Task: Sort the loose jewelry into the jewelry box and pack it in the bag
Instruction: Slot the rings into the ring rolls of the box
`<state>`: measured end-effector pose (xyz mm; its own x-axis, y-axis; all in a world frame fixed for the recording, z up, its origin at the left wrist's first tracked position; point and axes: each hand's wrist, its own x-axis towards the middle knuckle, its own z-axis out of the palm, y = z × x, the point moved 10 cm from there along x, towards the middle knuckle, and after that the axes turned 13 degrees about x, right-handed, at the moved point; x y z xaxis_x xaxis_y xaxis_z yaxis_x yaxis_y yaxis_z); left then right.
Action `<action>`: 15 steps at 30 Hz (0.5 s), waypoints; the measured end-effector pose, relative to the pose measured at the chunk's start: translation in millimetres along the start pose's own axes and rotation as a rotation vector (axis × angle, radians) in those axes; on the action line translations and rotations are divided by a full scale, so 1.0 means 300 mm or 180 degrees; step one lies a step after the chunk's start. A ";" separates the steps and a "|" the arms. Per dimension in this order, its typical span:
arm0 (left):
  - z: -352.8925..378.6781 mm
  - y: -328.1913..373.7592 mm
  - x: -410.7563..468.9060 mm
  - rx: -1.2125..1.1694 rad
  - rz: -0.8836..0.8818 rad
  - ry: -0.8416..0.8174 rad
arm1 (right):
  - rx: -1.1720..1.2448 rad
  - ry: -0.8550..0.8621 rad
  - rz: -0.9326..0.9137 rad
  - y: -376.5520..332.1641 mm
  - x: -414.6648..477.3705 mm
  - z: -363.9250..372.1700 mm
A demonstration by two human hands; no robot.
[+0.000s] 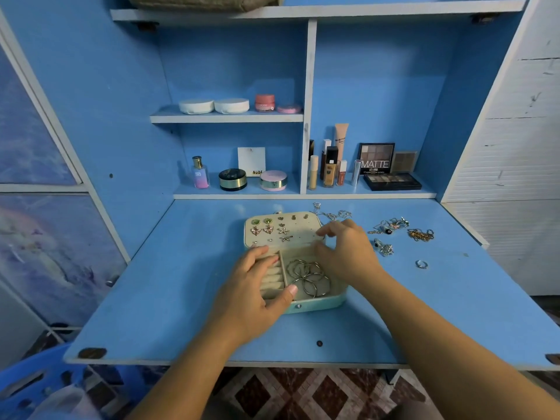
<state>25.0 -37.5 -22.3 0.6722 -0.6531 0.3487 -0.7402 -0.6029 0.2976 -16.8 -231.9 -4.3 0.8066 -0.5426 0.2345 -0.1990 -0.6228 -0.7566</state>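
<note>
We have the jewelry box [316,305] lying open on the blue desk flap [169,298], its lid [301,236] folded back flat and studded with pairs of earrings [262,225]. Our left hand [253,287] rests on the box's left side, its fingers fairly straight and slightly spread over the ring rolls [272,278], with the thumb laid across the front rim. Our right hand [344,253] hovers over the box's back right corner with its fingers curled toward the lid's edge. We cannot tell whether the fingertips pinch anything. The right compartment holds a heap of large silver hoops [309,277]. Loose pieces lie on the flap to the right of the box: a tangle of thin chains [333,214] just behind it, a cluster of pendants [392,225], a gold chain [421,234], a silver charm [384,247] near our right wrist, and a ring [421,264] set well apart. Cosmetics stand on the shelves [227,118] behind.
</note>
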 end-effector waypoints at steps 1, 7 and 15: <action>-0.001 0.000 0.000 -0.0008 -0.0007 0.0008 | 0.0047 -0.0090 -0.0023 0.008 0.029 0.004; -0.020 -0.008 -0.012 0.0102 -0.0164 0.0154 | -0.0162 -0.0686 0.0016 0.055 0.172 0.040; -0.005 -0.013 -0.006 0.0193 -0.0143 0.0048 | -0.0597 -0.1211 0.0020 0.041 0.262 0.105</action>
<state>26.6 -33.4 -22.7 0.7041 -0.6181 0.3496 -0.7066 -0.6585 0.2590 61.6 -264.3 -14.3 0.9461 -0.3217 -0.0384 -0.2740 -0.7311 -0.6248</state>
